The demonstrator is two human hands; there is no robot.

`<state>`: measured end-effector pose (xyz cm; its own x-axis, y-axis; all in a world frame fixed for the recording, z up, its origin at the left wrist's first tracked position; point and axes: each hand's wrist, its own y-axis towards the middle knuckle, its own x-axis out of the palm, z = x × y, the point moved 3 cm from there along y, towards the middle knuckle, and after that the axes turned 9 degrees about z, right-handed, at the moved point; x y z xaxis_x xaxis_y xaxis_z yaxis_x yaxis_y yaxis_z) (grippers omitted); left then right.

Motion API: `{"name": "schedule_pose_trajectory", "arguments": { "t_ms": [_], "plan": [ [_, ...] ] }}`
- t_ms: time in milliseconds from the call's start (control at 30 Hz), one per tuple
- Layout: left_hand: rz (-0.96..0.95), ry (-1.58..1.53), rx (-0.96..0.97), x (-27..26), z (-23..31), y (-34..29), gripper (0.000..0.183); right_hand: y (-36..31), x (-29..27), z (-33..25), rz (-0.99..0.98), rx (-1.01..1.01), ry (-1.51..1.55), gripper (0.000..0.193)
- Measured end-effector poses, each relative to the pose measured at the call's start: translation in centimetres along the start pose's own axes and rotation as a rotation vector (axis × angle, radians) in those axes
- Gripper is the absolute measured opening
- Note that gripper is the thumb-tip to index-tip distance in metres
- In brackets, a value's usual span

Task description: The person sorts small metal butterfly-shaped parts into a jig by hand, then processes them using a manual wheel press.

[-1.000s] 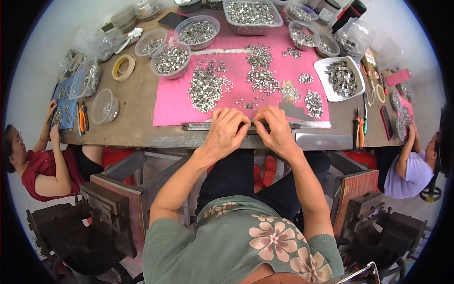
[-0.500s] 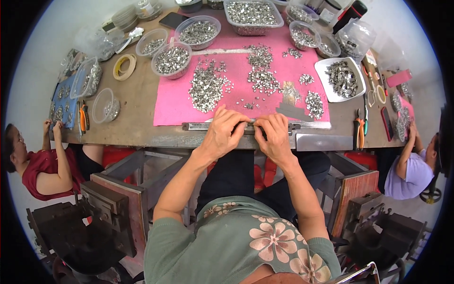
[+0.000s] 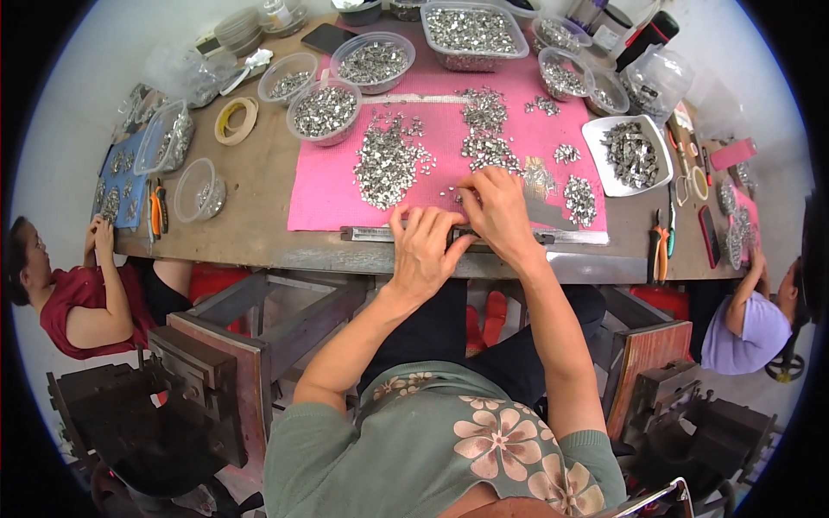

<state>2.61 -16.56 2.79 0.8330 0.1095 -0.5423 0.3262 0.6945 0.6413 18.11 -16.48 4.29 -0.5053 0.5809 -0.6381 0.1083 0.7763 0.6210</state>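
A long, narrow metal bar (image 3: pixel 370 234) lies along the front edge of the pink mat (image 3: pixel 328 194). My left hand (image 3: pixel 426 248) is closed over its middle, thumb and fingers at the bar. Just beyond the bar, my right hand (image 3: pixel 501 214) bends over the mat with its fingers drawn together; what is between the fingertips, if anything, is hidden. A few loose small metal pieces lie near those fingertips. Larger piles of silvery metal pieces (image 3: pixel 389 164) spread farther back. Beside my right hand is a flat grey plate (image 3: pixel 546 213), partly covered.
Plastic tubs of metal pieces (image 3: pixel 325 112) line the back. A white dish (image 3: pixel 596 177) of dark metal parts stands right, with orange-handled pliers (image 3: pixel 660 246) nearer me. A tape roll (image 3: pixel 236 121) lies left. Co-workers sit at left (image 3: pixel 91 302) and right (image 3: pixel 747 332).
My right hand has left the bar and moved forward over the mat's loose pieces. My left hand stays on the bar. The whole view has shifted slightly.
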Motion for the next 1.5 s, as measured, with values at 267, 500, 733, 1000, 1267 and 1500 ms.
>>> {"name": "schedule_pose_trajectory", "arguments": {
  "t_ms": [267, 500, 733, 1000, 1267, 1500],
  "plan": [
    [-0.063, 0.112, 0.049, -1.0, -4.3, 3.6, 0.01, 0.9, 2.9, 0.7, -0.086, 0.043, -0.104, 0.011],
    [-0.114, 0.116, 0.085, 0.3, -5.6, 4.8, 0.009, 0.2, -0.8, 1.4, -0.121, 0.156, 0.067, 0.008],
    [-0.1, 0.139, 0.145, 0.5, -5.3, 5.0, 0.006, -2.7, -3.4, 2.3, -0.129, 0.136, -0.061, 0.004],
    [-0.154, 0.053, 0.201, -0.1, -3.1, 4.4, 0.007, -3.8, -3.7, 2.7, -0.059, 0.056, -0.146, 0.004],
    [-0.173, -0.095, 0.151, 0.6, -0.1, 1.3, 0.013, -3.9, -4.3, 2.0, -0.04, 0.084, -0.09, 0.006],
    [-0.173, -0.117, 0.164, 0.2, -0.3, 1.2, 0.013, -4.7, -4.1, -0.9, 0.045, 0.021, 0.123, 0.01]
  ]
}}
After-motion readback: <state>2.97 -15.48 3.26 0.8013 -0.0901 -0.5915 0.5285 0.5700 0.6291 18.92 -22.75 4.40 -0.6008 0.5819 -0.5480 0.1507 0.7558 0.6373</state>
